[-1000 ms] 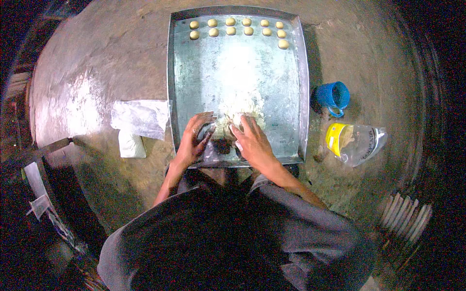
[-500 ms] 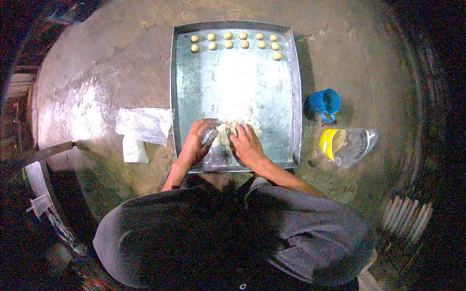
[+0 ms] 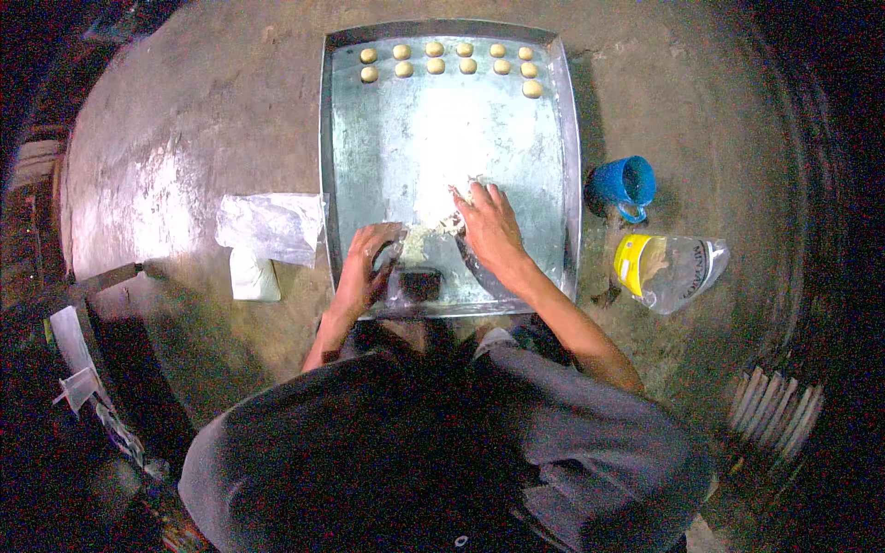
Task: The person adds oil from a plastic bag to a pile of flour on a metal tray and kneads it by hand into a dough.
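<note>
A large metal baking tray (image 3: 573,184) lies on the ground before me. Rows of small round pale dough balls (image 3: 435,66) stand at its far end. Near the tray's front, crumbly pale dough (image 3: 419,243) is scattered between my hands. My left hand (image 3: 369,263) rests to the left of the crumbs, fingers curved, thumb apart, nothing visible in its grasp. My right hand (image 3: 493,230) lies further forward on the tray, fingers spread, its fingertips and thumb by the crumbs. Bright glare washes out the tray's middle, so crumbs there are hard to make out.
Right of the tray stands a blue mug (image 3: 622,184), with a clear and yellow plastic bag (image 3: 671,272) nearer me. To the left lie a clear plastic sheet or bag (image 3: 272,226) and a white packet (image 3: 253,278). A slatted item (image 3: 776,413) sits at lower right.
My right hand has moved forward and right, away from my left hand. The crumbs between them are more spread out. The whole view has shifted slightly.
</note>
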### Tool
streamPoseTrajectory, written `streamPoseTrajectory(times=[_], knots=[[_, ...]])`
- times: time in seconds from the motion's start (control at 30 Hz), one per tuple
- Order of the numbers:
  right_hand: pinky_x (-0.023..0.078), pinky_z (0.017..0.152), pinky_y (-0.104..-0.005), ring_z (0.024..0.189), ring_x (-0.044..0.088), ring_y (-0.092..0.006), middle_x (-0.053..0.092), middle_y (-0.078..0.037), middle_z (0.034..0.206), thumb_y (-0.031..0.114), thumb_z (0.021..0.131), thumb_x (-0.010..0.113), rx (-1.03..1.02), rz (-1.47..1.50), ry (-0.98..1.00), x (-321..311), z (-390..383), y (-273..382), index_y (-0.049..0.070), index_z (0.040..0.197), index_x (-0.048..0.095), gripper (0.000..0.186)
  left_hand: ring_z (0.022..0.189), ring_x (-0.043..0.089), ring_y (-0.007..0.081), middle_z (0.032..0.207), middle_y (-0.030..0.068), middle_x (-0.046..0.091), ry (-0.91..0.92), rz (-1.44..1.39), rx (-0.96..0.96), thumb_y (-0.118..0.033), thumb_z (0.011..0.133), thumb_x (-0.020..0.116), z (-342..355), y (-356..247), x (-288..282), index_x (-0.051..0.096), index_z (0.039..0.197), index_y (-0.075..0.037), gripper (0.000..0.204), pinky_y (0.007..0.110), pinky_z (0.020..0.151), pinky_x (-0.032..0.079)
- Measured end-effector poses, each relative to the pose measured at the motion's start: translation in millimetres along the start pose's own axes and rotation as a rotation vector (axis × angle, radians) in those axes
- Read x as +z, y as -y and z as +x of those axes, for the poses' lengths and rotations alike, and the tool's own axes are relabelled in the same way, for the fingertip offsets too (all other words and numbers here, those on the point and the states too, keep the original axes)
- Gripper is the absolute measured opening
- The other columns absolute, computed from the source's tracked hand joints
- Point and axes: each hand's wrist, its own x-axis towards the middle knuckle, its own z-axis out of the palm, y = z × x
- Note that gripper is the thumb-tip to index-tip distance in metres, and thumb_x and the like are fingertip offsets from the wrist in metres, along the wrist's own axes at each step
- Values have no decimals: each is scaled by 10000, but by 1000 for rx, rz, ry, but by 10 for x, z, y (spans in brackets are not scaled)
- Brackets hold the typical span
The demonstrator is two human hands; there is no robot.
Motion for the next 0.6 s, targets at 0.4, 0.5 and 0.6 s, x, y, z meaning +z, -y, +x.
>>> streamPoseTrajectory(times=[0.4, 0.5, 0.6], knots=[[485, 907, -449, 1010, 549, -377, 553, -211, 1047, 107, 820, 647, 98, 400, 162, -229, -223, 180, 85, 1237, 639, 417, 1159, 527, 367, 1219, 178, 588, -71, 48, -7, -52, 814, 667, -29, 329, 34, 584, 1227, -39, 421, 414, 1026, 412], [474, 900, -433, 1021, 563, -389, 562, -231, 1091, 87, 802, 649, 72, 442, -8, -299, -230, 161, 99, 1223, 654, 421, 1170, 539, 322, 1212, 163, 580, -117, -151, -72, 32, 811, 637, -51, 204, 83, 573, 1234, -19, 431, 383, 1016, 427], [471, 924, -417, 1060, 558, -387, 554, -255, 1157, 56, 811, 613, -40, 396, 82, -225, -84, 470, 115, 1236, 651, 431, 1194, 534, 294, 1205, 160, 575, -182, -266, -164, 58, 820, 612, -143, 190, -46, 571, 1237, -10, 425, 375, 1025, 422]])
